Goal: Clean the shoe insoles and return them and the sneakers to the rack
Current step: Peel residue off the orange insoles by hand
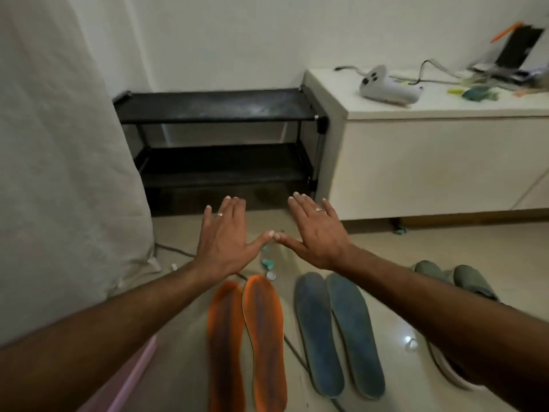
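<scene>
We hold left hand (223,237) and right hand (317,233) flat, empty, beyond the orange insoles (248,337); likely light, floppy, best pinched mid-edge.

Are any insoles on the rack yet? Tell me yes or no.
No: both shelves of the black rack are bare, and the orange insoles and blue insoles lie on the floor.

Two orange insoles (248,337) near centre, side by side. Two blue insoles (338,331) just right of those. Two grey-green sneakers (454,278) at right, partly hidden by forearm. One black rack (219,144) far centre, two shelves visible. One white cabinet (430,162) far right. Two hands: left hand (227,239), right hand (318,233), one ring on each.
</scene>
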